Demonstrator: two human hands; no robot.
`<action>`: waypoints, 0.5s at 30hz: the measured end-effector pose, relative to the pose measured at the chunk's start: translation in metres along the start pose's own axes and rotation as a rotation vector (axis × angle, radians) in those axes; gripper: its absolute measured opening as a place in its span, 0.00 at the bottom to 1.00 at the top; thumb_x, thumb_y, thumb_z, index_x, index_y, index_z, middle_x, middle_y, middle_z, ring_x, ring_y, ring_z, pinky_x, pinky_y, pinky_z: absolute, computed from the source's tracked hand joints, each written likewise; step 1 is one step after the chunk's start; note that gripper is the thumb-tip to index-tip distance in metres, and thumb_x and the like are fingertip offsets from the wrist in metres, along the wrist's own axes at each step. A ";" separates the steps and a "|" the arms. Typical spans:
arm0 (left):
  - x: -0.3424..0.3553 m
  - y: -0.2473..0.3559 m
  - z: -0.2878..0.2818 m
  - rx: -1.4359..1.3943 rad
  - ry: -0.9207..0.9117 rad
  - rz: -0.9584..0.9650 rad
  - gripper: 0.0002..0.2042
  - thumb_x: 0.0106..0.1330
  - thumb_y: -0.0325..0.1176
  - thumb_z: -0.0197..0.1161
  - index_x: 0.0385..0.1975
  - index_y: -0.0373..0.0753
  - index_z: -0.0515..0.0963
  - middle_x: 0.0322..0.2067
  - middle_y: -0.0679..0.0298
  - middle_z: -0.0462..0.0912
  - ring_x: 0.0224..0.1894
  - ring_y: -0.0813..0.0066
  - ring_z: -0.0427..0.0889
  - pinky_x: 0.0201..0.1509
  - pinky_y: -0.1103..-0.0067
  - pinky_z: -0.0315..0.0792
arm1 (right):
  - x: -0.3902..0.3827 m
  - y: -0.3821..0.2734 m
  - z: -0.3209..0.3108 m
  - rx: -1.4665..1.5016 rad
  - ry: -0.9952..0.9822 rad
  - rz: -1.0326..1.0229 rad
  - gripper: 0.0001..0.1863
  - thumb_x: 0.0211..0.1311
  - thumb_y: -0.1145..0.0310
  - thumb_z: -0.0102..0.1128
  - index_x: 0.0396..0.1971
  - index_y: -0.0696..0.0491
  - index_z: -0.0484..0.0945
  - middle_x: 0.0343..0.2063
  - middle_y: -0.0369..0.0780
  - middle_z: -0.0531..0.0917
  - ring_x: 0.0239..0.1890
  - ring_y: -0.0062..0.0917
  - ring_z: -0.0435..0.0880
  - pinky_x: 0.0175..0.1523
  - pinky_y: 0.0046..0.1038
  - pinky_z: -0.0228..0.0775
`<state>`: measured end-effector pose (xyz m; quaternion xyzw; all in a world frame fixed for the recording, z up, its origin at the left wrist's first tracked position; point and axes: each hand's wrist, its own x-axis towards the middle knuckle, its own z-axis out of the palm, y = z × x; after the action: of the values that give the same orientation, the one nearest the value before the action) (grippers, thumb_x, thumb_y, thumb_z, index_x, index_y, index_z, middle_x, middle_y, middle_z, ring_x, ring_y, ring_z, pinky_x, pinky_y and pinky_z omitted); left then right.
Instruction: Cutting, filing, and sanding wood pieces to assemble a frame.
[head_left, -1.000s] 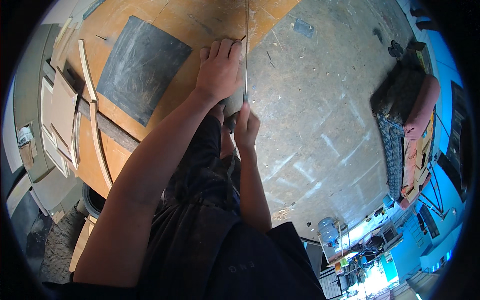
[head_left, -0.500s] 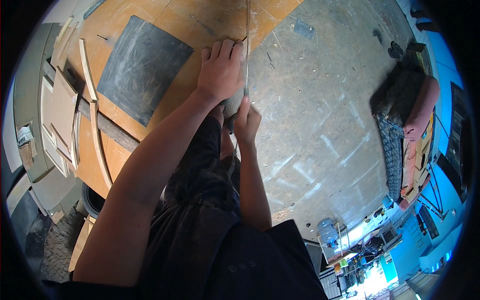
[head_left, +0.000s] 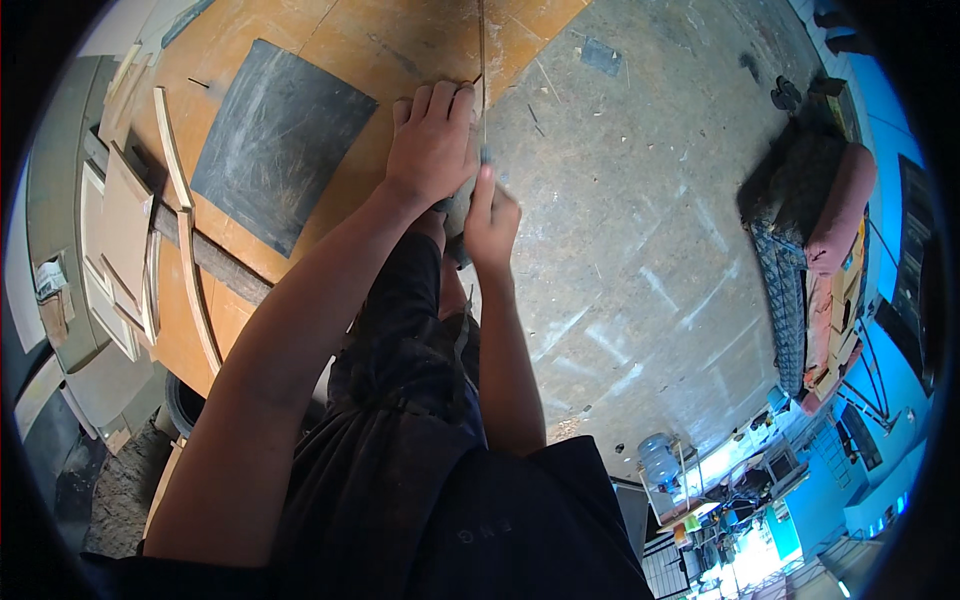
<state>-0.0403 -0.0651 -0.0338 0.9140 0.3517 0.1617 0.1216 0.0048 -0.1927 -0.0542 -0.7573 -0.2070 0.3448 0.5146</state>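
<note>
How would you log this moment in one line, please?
right hand: gripping thin tool; left hand: beside it; dark sheet: on orange board

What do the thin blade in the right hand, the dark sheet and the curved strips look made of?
Blade: probably bare steel; thin, straight and greyish, though edge-on and blurred.
Sheet: perhaps rubber or coated board; matt, scuffed, dark grey, so the look leaves it open.
Strips: likely wood, seemingly unvarnished; pale, without visible gloss.

Dark shirt (head_left: 500, 490): a few small pale letters (head_left: 486, 532) — on the front
White paper (head_left: 50, 279): marks — too small to read
</note>
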 end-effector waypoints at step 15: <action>-0.001 -0.003 0.002 0.005 0.010 0.007 0.16 0.66 0.30 0.57 0.53 0.36 0.73 0.45 0.57 0.75 0.48 0.55 0.74 0.51 0.62 0.65 | 0.006 0.003 0.008 0.044 0.033 -0.014 0.26 0.79 0.59 0.45 0.24 0.66 0.75 0.16 0.55 0.71 0.18 0.29 0.68 0.29 0.39 0.64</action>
<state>-0.0424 -0.0640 -0.0368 0.9148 0.3493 0.1658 0.1169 0.0031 -0.1846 -0.0607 -0.7497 -0.1962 0.3333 0.5369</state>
